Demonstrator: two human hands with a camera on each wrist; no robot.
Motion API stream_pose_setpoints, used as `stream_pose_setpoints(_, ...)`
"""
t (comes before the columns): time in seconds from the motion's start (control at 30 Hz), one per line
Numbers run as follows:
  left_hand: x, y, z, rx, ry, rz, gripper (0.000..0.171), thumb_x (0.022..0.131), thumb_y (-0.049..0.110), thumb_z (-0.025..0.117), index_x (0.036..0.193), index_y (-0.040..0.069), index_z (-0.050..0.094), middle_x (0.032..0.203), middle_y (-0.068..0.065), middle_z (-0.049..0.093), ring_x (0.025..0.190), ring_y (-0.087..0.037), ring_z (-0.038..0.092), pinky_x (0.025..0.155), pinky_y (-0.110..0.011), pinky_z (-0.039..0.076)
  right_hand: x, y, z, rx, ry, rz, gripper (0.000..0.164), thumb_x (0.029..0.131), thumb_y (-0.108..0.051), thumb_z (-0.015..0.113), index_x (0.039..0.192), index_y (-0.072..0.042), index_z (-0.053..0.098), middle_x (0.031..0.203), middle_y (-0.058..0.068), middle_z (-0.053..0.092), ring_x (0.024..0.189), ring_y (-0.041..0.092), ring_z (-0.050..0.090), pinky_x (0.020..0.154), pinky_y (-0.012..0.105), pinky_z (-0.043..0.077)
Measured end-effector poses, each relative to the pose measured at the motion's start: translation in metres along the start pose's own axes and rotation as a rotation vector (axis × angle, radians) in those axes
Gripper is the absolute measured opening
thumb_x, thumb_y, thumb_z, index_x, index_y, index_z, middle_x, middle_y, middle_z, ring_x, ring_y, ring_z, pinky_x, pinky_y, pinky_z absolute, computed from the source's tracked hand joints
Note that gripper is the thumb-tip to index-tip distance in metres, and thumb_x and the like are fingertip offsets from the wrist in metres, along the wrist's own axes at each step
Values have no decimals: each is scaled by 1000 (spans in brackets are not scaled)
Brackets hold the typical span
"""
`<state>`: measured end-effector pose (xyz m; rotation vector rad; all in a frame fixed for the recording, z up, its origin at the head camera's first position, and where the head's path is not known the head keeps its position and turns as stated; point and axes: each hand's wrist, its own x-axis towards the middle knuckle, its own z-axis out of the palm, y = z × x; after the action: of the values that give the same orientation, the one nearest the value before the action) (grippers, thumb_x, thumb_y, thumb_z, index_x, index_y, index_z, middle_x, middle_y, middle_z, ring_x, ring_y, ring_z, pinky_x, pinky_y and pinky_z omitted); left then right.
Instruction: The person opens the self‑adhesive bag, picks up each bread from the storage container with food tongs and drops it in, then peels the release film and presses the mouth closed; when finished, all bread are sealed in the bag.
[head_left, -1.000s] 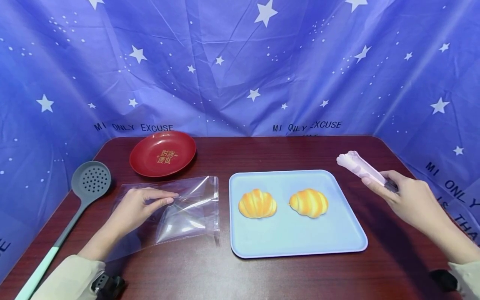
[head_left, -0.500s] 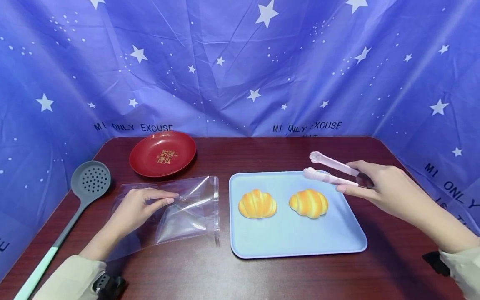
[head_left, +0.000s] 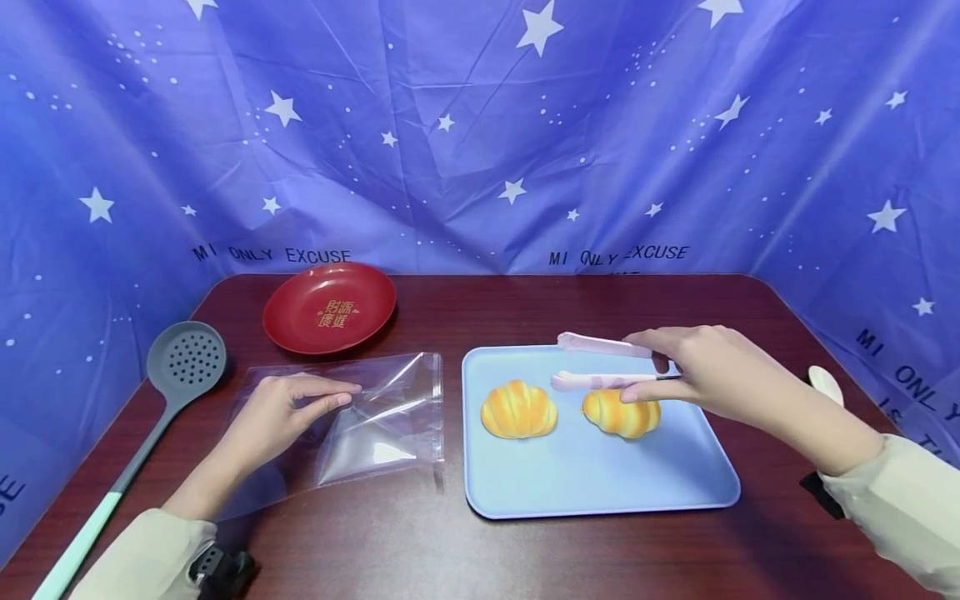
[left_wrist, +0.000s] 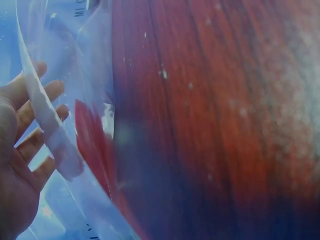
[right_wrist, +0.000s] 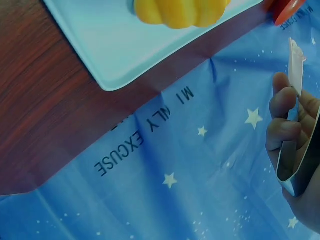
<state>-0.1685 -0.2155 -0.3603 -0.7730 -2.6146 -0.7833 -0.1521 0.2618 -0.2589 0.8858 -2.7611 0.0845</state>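
My left hand [head_left: 273,425] pinches a clear plastic bag [head_left: 386,421] between thumb and fingertips; the bag lies flat on the table, and its film [left_wrist: 55,130] crosses the fingers in the left wrist view. Pink-white tongs [head_left: 600,381] with paw-shaped tips are gripped in my right hand [head_left: 716,367], their arms spread apart with nothing between them. The tips point left over a light blue tray [head_left: 570,487]. Two croissants rest on it: the left croissant [head_left: 519,410] shows whole, while the right croissant [head_left: 626,419] is partly hidden by the tongs and thumb.
A red plate [head_left: 300,325] with gold characters stands at the back left. A grey slotted skimmer [head_left: 186,358] with a mint handle lies along the left edge. Behind the right forearm a cream oval end [head_left: 825,383] shows. Blue star-printed cloth [head_left: 480,125] hangs behind the table.
My right hand has carried the tongs leftward from the tray's right side to above it, and their arms have spread. The cream oval end has come into view. My left hand has stayed put.
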Motion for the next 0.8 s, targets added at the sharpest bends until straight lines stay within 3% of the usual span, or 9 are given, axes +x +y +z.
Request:
stream_pose_setpoints(0.33, 1, 5, -8, -3, 20, -15, 29, 74, 23, 76, 102, 30, 70, 94, 24, 64, 92, 3, 59, 78, -21, 48, 12, -6, 5, -1, -43, -35, 59, 71, -64, 59, 106, -16, 64, 64, -15, 44, 52, 1, 37, 48, 22, 33)
stream_pose_setpoints(0.6, 1, 3, -8, -9, 25, -15, 29, 74, 22, 75, 101, 32, 69, 94, 24, 64, 92, 3, 59, 79, -19, 46, 9, -1, 3, -13, -34, -34, 57, 71, -65, 60, 103, -18, 65, 68, -15, 50, 52, 1, 39, 48, 24, 35)
stream_pose_setpoints(0.8, 0, 3, -6, -18, 28, -2, 31, 74, 20, 76, 102, 31, 69, 94, 24, 64, 92, 3, 59, 79, -17, 46, 2, 8, 2, -50, -66, -12, 65, 69, -67, 59, 107, -15, 66, 76, -12, 58, 54, 2, 42, 49, 28, 40)
